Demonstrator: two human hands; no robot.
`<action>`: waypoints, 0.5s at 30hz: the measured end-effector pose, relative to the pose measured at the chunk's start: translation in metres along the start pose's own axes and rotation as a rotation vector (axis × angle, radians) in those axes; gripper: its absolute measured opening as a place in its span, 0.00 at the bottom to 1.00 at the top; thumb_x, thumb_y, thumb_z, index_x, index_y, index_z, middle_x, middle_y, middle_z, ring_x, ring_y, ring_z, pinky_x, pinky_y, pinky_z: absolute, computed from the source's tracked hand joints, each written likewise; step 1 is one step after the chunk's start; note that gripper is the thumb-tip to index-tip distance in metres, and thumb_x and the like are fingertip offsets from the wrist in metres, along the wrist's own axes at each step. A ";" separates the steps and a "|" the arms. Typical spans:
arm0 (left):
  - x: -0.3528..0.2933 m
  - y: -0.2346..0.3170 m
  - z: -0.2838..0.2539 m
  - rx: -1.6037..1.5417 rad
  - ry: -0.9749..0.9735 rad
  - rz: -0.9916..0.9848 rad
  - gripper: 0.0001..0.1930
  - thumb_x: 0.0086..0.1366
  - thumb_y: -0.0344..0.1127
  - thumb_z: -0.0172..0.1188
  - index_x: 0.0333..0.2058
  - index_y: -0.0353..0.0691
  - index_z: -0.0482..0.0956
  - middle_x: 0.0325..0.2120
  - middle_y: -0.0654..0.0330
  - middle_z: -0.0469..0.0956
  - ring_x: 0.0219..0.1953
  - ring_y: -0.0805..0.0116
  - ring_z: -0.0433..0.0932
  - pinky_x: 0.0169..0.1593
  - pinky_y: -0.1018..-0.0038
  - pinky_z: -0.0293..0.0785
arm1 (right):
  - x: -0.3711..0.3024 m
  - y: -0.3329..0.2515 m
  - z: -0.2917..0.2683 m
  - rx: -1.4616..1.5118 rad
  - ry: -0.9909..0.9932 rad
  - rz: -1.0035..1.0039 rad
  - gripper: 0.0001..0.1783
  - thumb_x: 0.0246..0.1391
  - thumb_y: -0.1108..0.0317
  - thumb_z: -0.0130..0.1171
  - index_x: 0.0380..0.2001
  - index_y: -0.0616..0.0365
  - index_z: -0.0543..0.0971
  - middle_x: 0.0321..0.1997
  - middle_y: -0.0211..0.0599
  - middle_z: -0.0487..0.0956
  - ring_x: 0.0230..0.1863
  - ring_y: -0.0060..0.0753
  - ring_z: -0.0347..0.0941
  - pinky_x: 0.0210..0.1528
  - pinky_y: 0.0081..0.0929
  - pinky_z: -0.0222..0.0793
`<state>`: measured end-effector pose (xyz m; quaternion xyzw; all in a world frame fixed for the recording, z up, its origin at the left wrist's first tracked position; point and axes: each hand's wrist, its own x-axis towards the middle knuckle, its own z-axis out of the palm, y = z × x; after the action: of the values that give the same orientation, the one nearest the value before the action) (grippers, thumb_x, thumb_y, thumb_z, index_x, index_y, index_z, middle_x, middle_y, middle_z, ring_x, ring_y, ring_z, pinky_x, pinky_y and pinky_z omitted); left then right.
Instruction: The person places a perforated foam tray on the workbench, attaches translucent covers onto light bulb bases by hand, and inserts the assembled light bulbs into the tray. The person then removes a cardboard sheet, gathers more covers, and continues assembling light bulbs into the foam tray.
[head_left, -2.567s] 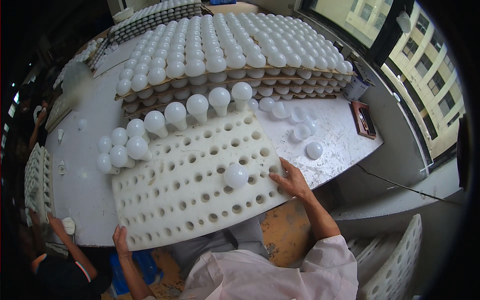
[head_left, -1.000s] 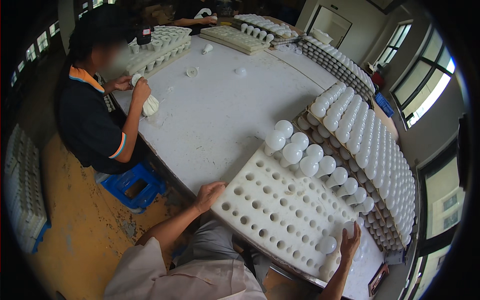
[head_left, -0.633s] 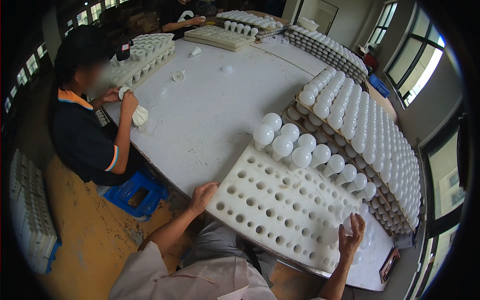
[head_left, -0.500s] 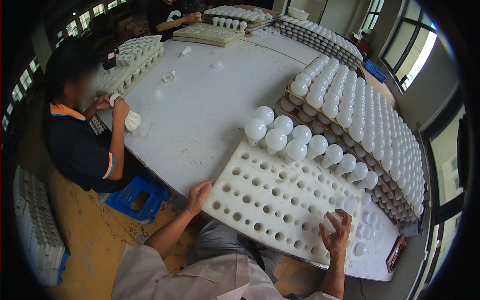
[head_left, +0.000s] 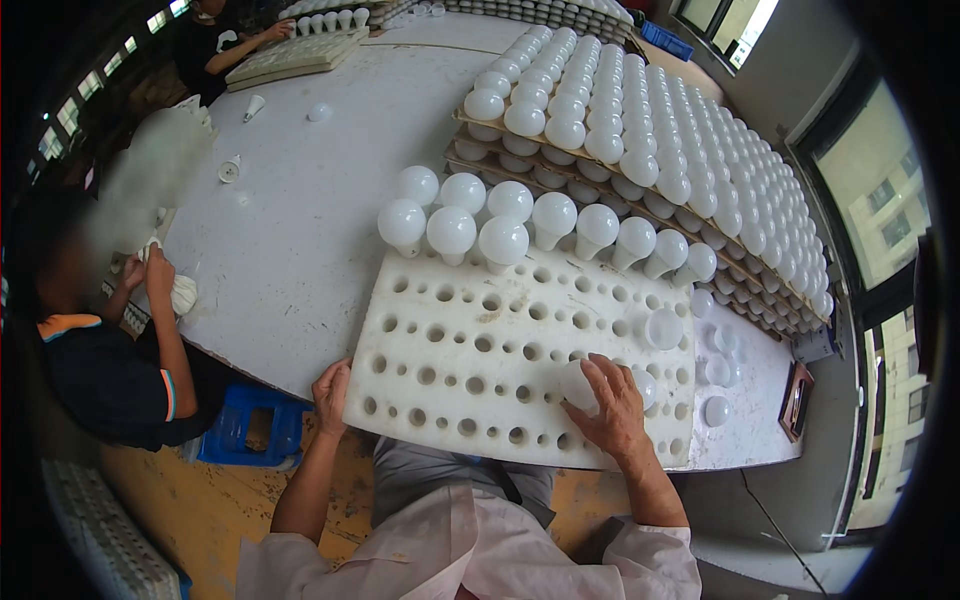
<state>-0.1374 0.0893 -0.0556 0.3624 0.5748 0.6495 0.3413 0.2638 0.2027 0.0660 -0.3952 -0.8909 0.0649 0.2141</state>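
White foam tray lies on the bench, mostly empty holes. Only its far edge is filled — two short rows of bulbs. Right hand is clamped over one bulb near the tray's near-right corner; left hand grips the tray's near-left edge. Loose bulbs lie right of the tray. The held bulb's base is hidden — seated or not, can't tell.
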 end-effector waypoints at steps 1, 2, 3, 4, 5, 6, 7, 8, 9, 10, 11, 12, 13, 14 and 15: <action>-0.001 -0.001 0.000 -0.011 0.004 -0.017 0.17 0.68 0.36 0.47 0.43 0.26 0.76 0.34 0.58 0.79 0.34 0.77 0.73 0.40 0.80 0.69 | 0.002 -0.002 0.004 0.037 0.001 -0.002 0.45 0.32 0.68 0.72 0.57 0.51 0.64 0.58 0.47 0.65 0.50 0.51 0.67 0.50 0.39 0.68; -0.002 0.005 -0.004 -0.010 0.023 -0.030 0.16 0.68 0.36 0.48 0.43 0.26 0.76 0.33 0.58 0.79 0.34 0.77 0.73 0.39 0.80 0.69 | 0.009 -0.007 0.012 0.088 0.002 -0.016 0.45 0.32 0.69 0.72 0.58 0.51 0.63 0.58 0.47 0.65 0.51 0.51 0.67 0.50 0.39 0.68; -0.001 0.007 0.002 -0.018 0.031 -0.032 0.16 0.67 0.36 0.49 0.43 0.26 0.76 0.33 0.59 0.79 0.33 0.77 0.73 0.38 0.81 0.69 | 0.013 -0.010 0.010 0.150 0.013 -0.012 0.46 0.31 0.73 0.71 0.58 0.51 0.62 0.58 0.48 0.64 0.50 0.51 0.67 0.51 0.40 0.67; 0.000 -0.001 0.002 -0.010 0.064 -0.058 0.16 0.67 0.36 0.51 0.43 0.26 0.76 0.32 0.60 0.78 0.33 0.78 0.72 0.38 0.81 0.69 | 0.015 -0.010 0.007 0.185 0.006 -0.054 0.46 0.31 0.73 0.71 0.58 0.51 0.62 0.58 0.48 0.64 0.50 0.51 0.67 0.51 0.40 0.67; 0.001 -0.004 0.004 0.013 0.061 -0.078 0.16 0.66 0.37 0.52 0.43 0.27 0.76 0.32 0.62 0.78 0.33 0.78 0.72 0.38 0.82 0.69 | 0.015 -0.006 0.005 0.159 0.005 -0.083 0.47 0.30 0.74 0.71 0.58 0.52 0.62 0.57 0.48 0.65 0.50 0.51 0.67 0.50 0.41 0.67; 0.003 -0.009 0.004 0.073 0.038 -0.056 0.15 0.67 0.36 0.50 0.43 0.29 0.77 0.33 0.59 0.79 0.34 0.77 0.74 0.39 0.79 0.71 | 0.016 -0.002 0.006 0.128 0.005 -0.112 0.47 0.29 0.76 0.70 0.58 0.53 0.62 0.56 0.48 0.66 0.49 0.50 0.67 0.50 0.42 0.67; 0.006 -0.006 0.009 0.059 0.007 -0.059 0.16 0.67 0.37 0.50 0.43 0.29 0.77 0.33 0.60 0.79 0.34 0.77 0.73 0.39 0.80 0.70 | 0.014 0.001 0.006 0.145 -0.002 -0.140 0.47 0.29 0.76 0.70 0.58 0.53 0.62 0.56 0.48 0.66 0.49 0.50 0.67 0.50 0.42 0.67; 0.007 0.008 0.013 0.073 0.006 -0.118 0.15 0.68 0.36 0.50 0.42 0.29 0.77 0.34 0.59 0.80 0.35 0.77 0.74 0.41 0.80 0.71 | 0.013 0.006 0.009 0.141 0.049 -0.144 0.47 0.28 0.76 0.70 0.57 0.53 0.63 0.54 0.48 0.67 0.48 0.50 0.68 0.49 0.42 0.67; 0.008 0.011 0.011 0.084 0.025 -0.100 0.13 0.67 0.34 0.51 0.43 0.29 0.77 0.36 0.59 0.79 0.38 0.76 0.74 0.43 0.80 0.71 | 0.013 0.007 0.013 0.135 0.099 -0.144 0.47 0.27 0.77 0.70 0.56 0.54 0.63 0.53 0.49 0.69 0.47 0.50 0.68 0.48 0.42 0.68; 0.012 0.012 0.009 0.092 0.035 -0.082 0.12 0.67 0.32 0.51 0.44 0.30 0.76 0.37 0.60 0.79 0.40 0.76 0.75 0.45 0.80 0.71 | 0.015 0.007 0.018 0.145 0.094 -0.162 0.47 0.27 0.77 0.70 0.56 0.54 0.63 0.53 0.49 0.69 0.47 0.50 0.68 0.48 0.42 0.68; 0.017 0.012 0.004 0.092 0.052 -0.081 0.12 0.67 0.32 0.51 0.44 0.30 0.76 0.37 0.60 0.79 0.40 0.76 0.75 0.45 0.80 0.71 | 0.017 0.008 0.023 0.166 0.141 -0.173 0.47 0.26 0.76 0.71 0.56 0.55 0.64 0.50 0.49 0.70 0.45 0.49 0.69 0.46 0.42 0.68; 0.025 0.012 -0.002 0.119 0.152 0.054 0.13 0.65 0.28 0.50 0.46 0.30 0.74 0.41 0.57 0.78 0.44 0.72 0.75 0.48 0.79 0.71 | 0.018 0.008 0.025 0.183 0.188 -0.180 0.47 0.24 0.76 0.72 0.55 0.55 0.65 0.48 0.50 0.71 0.44 0.49 0.69 0.45 0.41 0.69; 0.036 0.012 -0.006 0.142 0.234 0.186 0.14 0.64 0.24 0.49 0.49 0.30 0.72 0.45 0.54 0.77 0.48 0.69 0.75 0.51 0.77 0.71 | 0.015 0.008 0.026 0.163 0.206 -0.167 0.47 0.23 0.75 0.72 0.54 0.56 0.65 0.46 0.51 0.72 0.41 0.49 0.70 0.43 0.40 0.69; 0.053 0.013 -0.020 0.290 0.280 0.271 0.19 0.61 0.20 0.47 0.52 0.31 0.68 0.50 0.51 0.73 0.52 0.65 0.72 0.53 0.75 0.70 | 0.013 0.006 0.026 0.155 0.203 -0.160 0.47 0.23 0.75 0.72 0.54 0.56 0.65 0.46 0.51 0.72 0.41 0.49 0.70 0.43 0.40 0.69; 0.075 0.018 -0.038 0.439 0.331 0.363 0.24 0.58 0.16 0.46 0.55 0.31 0.64 0.55 0.47 0.68 0.57 0.61 0.69 0.55 0.72 0.69 | 0.015 0.005 0.024 0.152 0.209 -0.159 0.47 0.23 0.75 0.72 0.54 0.56 0.65 0.45 0.50 0.72 0.41 0.48 0.70 0.43 0.40 0.69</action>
<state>-0.2086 0.1333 -0.0348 0.4133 0.6747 0.6105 0.0357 0.2475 0.2180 0.0475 -0.3108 -0.8847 0.0736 0.3394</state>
